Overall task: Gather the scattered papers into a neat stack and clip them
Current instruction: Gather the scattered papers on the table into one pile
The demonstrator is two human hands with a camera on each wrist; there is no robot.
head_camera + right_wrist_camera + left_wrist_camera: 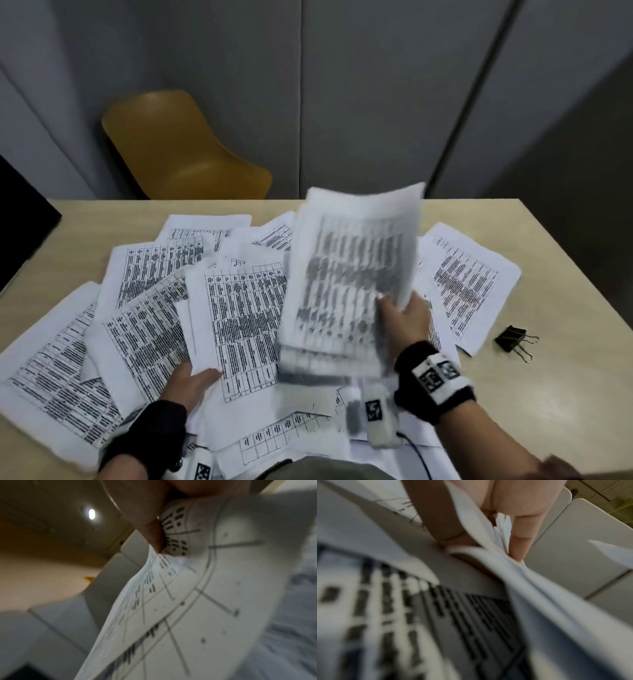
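Observation:
Several printed sheets (147,329) lie scattered and overlapping on the beige table (575,394). My right hand (404,318) holds a bundle of sheets (349,281) raised and tilted above the pile, blurred by motion; in the right wrist view the right hand (159,550) pinches the bundle (188,615) near its edge with the thumb on the printed face. My left hand (191,380) pinches the lower left corner of one sheet (243,318) in the middle of the pile, thumb on top. In the left wrist view, sheets (530,582) run between the fingers of the left hand (488,550). A black binder clip (513,339) lies on bare table to the right.
A yellow chair (185,147) stands behind the table's far edge against grey wall panels. A dark object (20,212) sits at the far left edge. A thin black cable (418,452) runs over the papers near me.

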